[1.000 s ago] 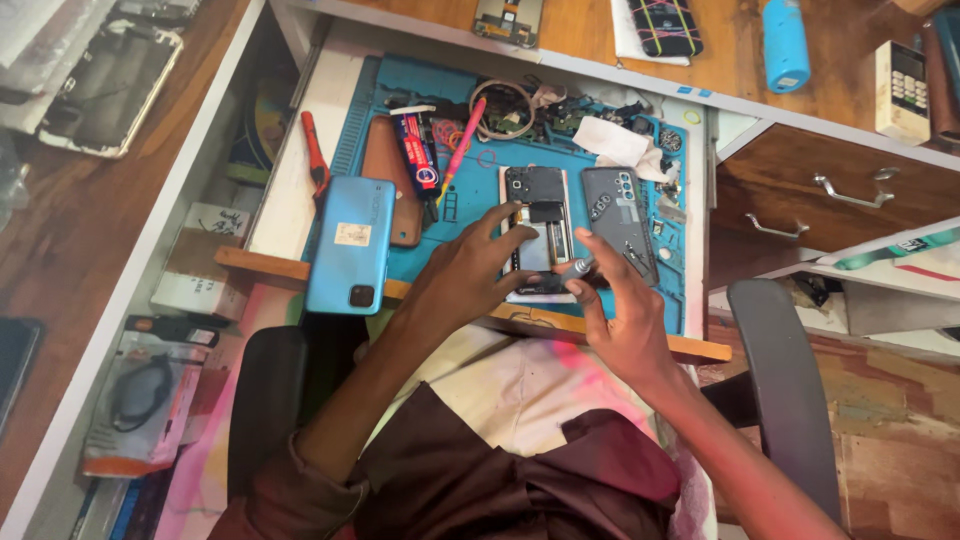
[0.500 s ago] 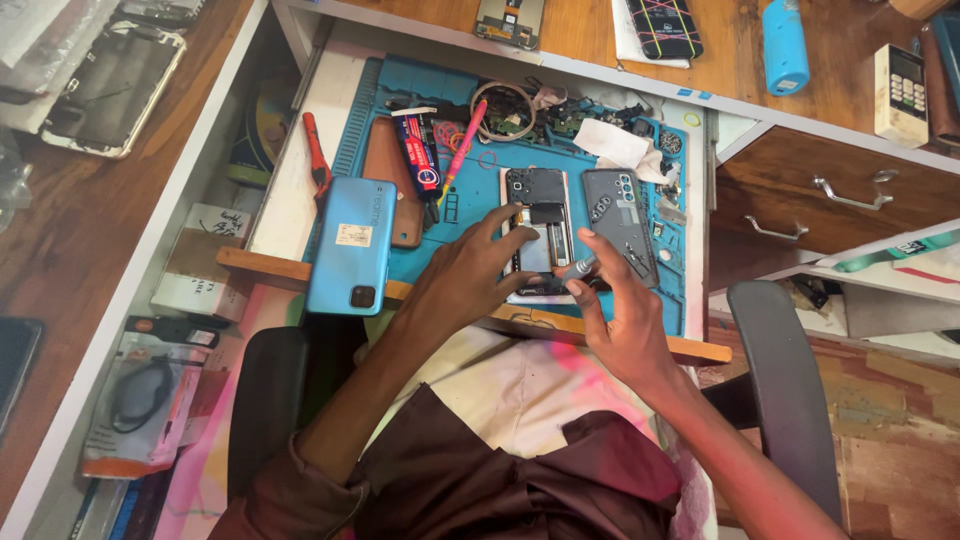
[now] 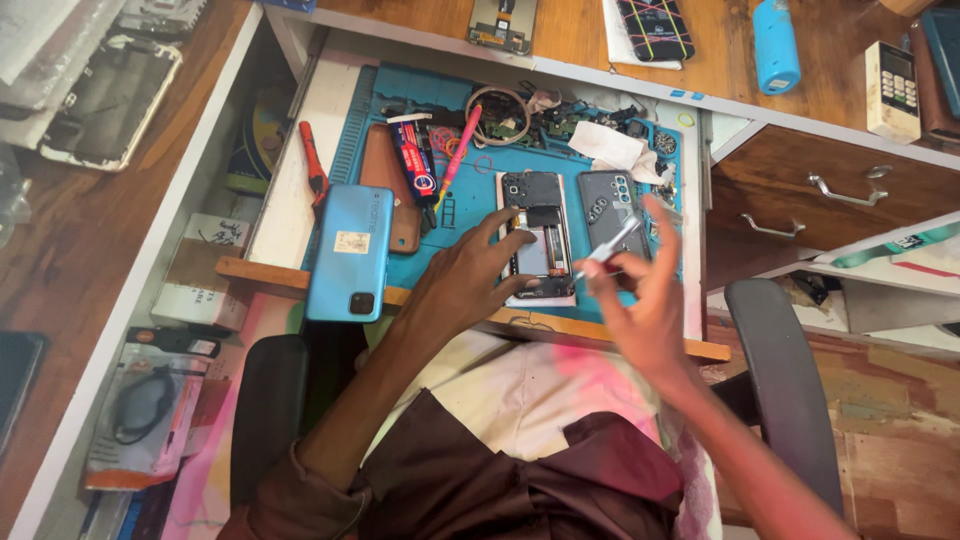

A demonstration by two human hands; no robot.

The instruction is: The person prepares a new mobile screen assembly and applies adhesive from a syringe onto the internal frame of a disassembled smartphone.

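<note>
An opened phone [image 3: 541, 236] with its internals showing lies on the blue work mat [image 3: 480, 190]. My left hand [image 3: 470, 275] rests on the phone's left edge, fingers spread over it. My right hand [image 3: 645, 290] is lifted just right of the phone and pinches a thin metal tool [image 3: 610, 248], its tip pointing toward the phone's lower right. A grey back cover [image 3: 607, 205] lies beside the phone, partly behind my right hand.
A light blue phone [image 3: 350, 250] lies face down at the mat's left, over a brown case [image 3: 385, 185]. A glue tube [image 3: 415, 160], pink tool [image 3: 455, 150], red-handled tool [image 3: 312, 165], tissue [image 3: 615, 150] and small parts sit behind. Drawers [image 3: 830, 190] stand right.
My right hand has lifted off the phone and drawn back to the right with the metal tool. The left hand stays on the phone.
</note>
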